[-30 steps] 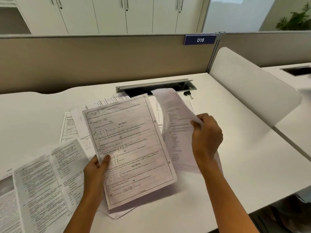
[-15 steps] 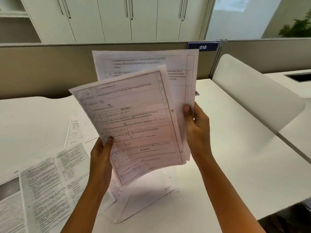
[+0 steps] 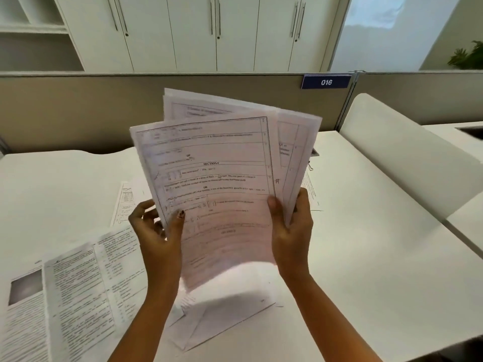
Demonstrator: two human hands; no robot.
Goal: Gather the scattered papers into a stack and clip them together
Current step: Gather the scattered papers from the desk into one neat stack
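Held papers (image 3: 217,178): centre of the frame, lifted off the white desk (image 3: 366,257), long axis near upright, tops fanned toward the upper right, printed side facing the camera.
Left hand (image 3: 156,231): pinches the sheaf's left edge, thumb on front.
Right hand (image 3: 290,231): clamps the lower right edge, thumb on front.
Loose papers (image 3: 73,296): flat on the desk, lower left; more lie beneath the sheaf.
Binder clip (image 3: 310,165): on the desk just right of the sheaf, mostly hidden.

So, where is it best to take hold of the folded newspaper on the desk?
Probably by its right-hand edge, coming from the right. The newspaper lies flat, running off the picture's left side, so only that edge is near the left hand.
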